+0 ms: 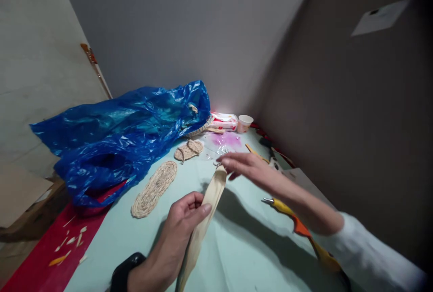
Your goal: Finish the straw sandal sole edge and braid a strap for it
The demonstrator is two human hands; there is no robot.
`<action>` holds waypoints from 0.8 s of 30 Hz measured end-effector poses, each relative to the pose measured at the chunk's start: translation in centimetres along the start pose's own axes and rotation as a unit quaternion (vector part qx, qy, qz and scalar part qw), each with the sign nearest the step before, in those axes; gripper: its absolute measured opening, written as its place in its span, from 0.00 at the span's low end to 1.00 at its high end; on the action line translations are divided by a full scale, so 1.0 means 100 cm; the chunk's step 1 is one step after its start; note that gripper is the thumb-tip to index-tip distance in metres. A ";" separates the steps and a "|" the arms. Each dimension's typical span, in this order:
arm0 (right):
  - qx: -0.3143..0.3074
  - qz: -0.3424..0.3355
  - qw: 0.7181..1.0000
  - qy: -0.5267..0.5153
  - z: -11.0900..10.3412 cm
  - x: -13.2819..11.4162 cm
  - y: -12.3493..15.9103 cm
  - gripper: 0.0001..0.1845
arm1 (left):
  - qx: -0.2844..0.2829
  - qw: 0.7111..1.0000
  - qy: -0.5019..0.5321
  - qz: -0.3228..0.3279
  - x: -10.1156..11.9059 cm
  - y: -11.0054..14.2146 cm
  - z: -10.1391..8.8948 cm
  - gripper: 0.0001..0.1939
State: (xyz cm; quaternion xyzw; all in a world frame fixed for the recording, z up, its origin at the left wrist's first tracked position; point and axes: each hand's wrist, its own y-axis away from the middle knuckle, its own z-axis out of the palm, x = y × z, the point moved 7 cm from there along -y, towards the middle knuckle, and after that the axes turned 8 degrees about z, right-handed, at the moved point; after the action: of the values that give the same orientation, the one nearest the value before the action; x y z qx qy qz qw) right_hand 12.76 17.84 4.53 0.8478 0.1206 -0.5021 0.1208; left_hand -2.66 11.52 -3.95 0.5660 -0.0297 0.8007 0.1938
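My left hand [189, 220] pinches a long, pale, flat strip of what looks like dried plant husk [206, 220] between thumb and fingers. The strip slants up and away from me, its lower end running out of the bottom of the view. At its upper end, my right hand [248, 166] has its fingertips on the narrow tip, where thin wisps show; the thumb is partly hidden. Left of the strip lie a braided oval sole-shaped piece [155, 188] and a smaller braided piece [188, 149].
Blue plastic bags [135, 120] fill the back left. A paper cup [245, 123] and a red-and-white packet [223, 121] stand at the back. Beneath my right forearm is a yellow-orange glue gun [284, 208]. Scraps [71, 240] litter the red cloth [40, 260].
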 end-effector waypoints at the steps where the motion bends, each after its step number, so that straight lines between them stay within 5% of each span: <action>1: -0.001 0.010 0.997 -0.070 0.009 0.010 0.015 0.19 | -0.006 1.000 -0.018 0.001 0.000 0.001 0.004 0.13; 4: 0.090 0.030 0.975 -0.202 0.014 0.035 0.044 0.19 | -0.016 0.995 -0.098 -0.003 -0.002 0.007 0.011 0.17; 8: 0.188 0.020 0.951 -0.246 -0.005 0.052 0.059 0.16 | -0.013 0.980 -0.199 -0.016 -0.001 0.015 0.013 0.20; 18: 0.317 -0.001 0.921 -0.226 -0.048 0.074 0.077 0.12 | -0.013 0.945 -0.327 -0.016 0.001 0.014 -0.005 0.21; 24: 0.308 0.013 0.926 -0.217 -0.046 0.077 0.080 0.14 | -0.125 0.935 -0.331 -0.032 -0.006 0.027 0.007 0.20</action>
State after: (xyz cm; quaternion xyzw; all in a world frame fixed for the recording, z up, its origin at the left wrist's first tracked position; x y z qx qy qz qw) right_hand 22.75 12.45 0.56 0.7150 -0.0802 -0.6846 -0.1168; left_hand -2.78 8.63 -3.73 0.7708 -0.1737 0.5514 0.2676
